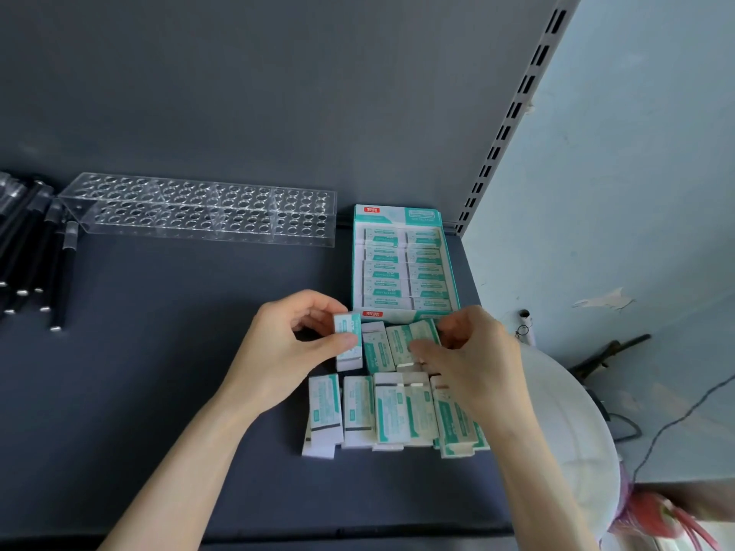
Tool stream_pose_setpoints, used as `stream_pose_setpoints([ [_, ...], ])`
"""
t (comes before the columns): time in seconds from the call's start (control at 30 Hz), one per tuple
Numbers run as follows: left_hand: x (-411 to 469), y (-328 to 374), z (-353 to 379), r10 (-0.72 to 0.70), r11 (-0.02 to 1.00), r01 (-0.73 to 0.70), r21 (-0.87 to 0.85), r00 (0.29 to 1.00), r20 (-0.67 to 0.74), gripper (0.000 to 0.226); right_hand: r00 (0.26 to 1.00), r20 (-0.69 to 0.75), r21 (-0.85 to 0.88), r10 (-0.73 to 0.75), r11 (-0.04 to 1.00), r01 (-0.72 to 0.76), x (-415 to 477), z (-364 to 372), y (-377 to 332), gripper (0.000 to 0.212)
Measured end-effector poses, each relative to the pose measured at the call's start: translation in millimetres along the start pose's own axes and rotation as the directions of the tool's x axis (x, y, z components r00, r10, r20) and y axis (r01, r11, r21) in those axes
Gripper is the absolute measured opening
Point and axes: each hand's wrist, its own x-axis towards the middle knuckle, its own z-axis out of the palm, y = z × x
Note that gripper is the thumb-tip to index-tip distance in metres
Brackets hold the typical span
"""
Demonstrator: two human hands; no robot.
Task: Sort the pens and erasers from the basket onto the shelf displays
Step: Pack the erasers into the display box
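Several white erasers in teal sleeves (393, 415) lie in two rows on the dark shelf (159, 371), in front of a teal display box (403, 264) filled with more erasers. My left hand (294, 347) pinches one eraser (348, 332) at the left end of the back row. My right hand (473, 359) grips another eraser (421, 336) at that row's right end. A clear acrylic pen holder (203, 210) with many holes stands at the back left. Black pens (35, 256) lie in a pile at the far left.
A white round basket (572, 423) sits off the shelf's right edge, below my right forearm. The slotted shelf upright (513, 117) runs up the right side. A pale blue wall with cables lies beyond it.
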Motion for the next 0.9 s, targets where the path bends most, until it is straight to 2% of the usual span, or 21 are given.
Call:
stream_pose_setpoints([
  [0.1,-1,6,-2,-0.018,0.993,0.02,-0.116,1.0,0.016,0.018,0.998,-0.026,0.161,-0.057,0.985,0.06,1,-4,3,0.023],
  [0.17,-1,11,-3,-0.025,0.977,0.034,-0.208,0.999,0.047,0.015,0.991,0.002,0.319,-0.134,0.939,0.127,2,-9,-1,0.019],
  [0.3,4,25,3,-0.014,0.941,0.047,-0.334,0.995,0.098,0.014,0.96,0.059,0.652,-0.272,0.739,0.17,6,-19,-18,0.016],
  [0.4,9,31,8,-0.053,0.913,0.108,-0.392,0.987,0.15,0.017,0.937,0.081,0.732,-0.339,0.659,0.175,14,-20,-24,0.021],
  [0.53,18,34,12,-0.044,0.894,0.138,-0.425,0.974,0.224,0.027,0.918,0.128,0.777,-0.375,0.613,0.142,23,-13,-27,0.021],
  [0.63,26,33,11,-0.038,0.911,0.103,-0.398,0.985,0.167,0.034,0.904,0.171,0.758,-0.391,0.638,0.132,29,-8,-28,0.02],
  [0.73,33,30,7,-0.039,0.935,0.067,-0.349,0.995,0.088,0.019,0.923,0.175,0.712,-0.344,0.691,0.123,36,-8,-28,0.019],
  [0.83,41,30,8,-0.02,0.961,0.031,-0.274,0.999,0.041,0.015,0.939,0.119,0.579,-0.324,0.79,0.2,49,-7,-28,0.016],
  [0.9,46,26,10,-0.014,0.974,0.013,-0.228,1.0,-0.005,0.015,0.939,0.067,0.395,-0.339,0.873,0.287,61,-3,-27,0.018],
])
